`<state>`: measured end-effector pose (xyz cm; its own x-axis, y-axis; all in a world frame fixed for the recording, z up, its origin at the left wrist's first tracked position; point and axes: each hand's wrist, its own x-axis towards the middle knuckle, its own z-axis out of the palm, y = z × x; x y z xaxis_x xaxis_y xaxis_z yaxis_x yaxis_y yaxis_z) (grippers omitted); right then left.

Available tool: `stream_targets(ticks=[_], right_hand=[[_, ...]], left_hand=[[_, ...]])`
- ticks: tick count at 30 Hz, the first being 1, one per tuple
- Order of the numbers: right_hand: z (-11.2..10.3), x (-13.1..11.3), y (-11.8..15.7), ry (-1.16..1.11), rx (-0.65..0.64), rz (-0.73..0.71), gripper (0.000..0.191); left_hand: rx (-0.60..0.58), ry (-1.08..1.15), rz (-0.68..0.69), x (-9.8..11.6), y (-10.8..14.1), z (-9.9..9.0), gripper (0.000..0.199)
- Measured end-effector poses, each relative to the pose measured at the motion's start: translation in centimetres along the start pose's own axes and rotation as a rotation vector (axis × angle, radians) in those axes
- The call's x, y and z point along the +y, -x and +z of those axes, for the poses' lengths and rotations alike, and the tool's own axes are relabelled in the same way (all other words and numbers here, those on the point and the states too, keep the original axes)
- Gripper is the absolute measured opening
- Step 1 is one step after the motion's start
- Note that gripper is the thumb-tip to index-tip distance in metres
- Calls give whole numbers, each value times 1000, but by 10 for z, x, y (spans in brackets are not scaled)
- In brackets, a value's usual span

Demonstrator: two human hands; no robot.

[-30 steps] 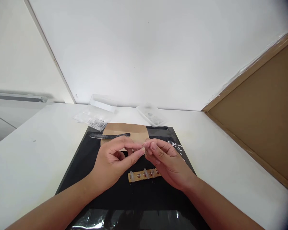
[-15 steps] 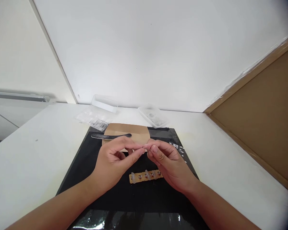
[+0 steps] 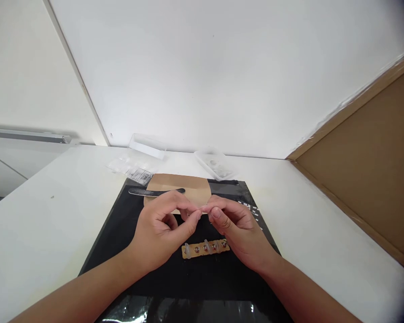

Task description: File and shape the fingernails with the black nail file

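My left hand [image 3: 168,222] and my right hand [image 3: 239,229] meet fingertip to fingertip above the black mat [image 3: 175,278]. Both are closed in a pinch, and what sits between the fingertips is too small and hidden to name. Just below them lies a tan strip [image 3: 202,254] with several shiny round metal studs and a few translucent pieces standing on it. Behind my left hand a dark nail file [image 3: 141,192] rests across a tan sheet [image 3: 178,181], which the hands partly cover.
Small white pieces [image 3: 254,207] lie on the mat's right side. At the back are a clear plastic bag [image 3: 121,164], a clear box [image 3: 148,146] and a shallow translucent tray [image 3: 215,165]. White walls close off the back; a brown-framed board [image 3: 357,166] leans at right.
My left thumb and fingertips have shifted slightly, still against the right fingertips. The right end of the strip shows a little more. Everything on the table stays in place.
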<state>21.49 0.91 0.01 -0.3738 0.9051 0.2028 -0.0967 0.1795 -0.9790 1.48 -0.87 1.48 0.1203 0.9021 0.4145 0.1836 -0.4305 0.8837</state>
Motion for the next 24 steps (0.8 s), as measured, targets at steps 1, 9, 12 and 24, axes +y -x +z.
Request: stream_targets(ticks=[1, 9, 12, 24], right_hand=[[0, 0, 0, 7, 1, -3, 22], [1, -1, -1, 12, 15, -26, 20], [0, 0, 0, -13, 30, -3, 19], [4, -7, 1, 6, 133, -72, 31]], left_hand=[[-3, -1, -1, 0, 0, 0, 5], [-8, -19, 5, -1, 1, -1, 3], [-4, -17, -2, -1, 1, -1, 4], [-85, 15, -76, -3, -3, 0, 11]])
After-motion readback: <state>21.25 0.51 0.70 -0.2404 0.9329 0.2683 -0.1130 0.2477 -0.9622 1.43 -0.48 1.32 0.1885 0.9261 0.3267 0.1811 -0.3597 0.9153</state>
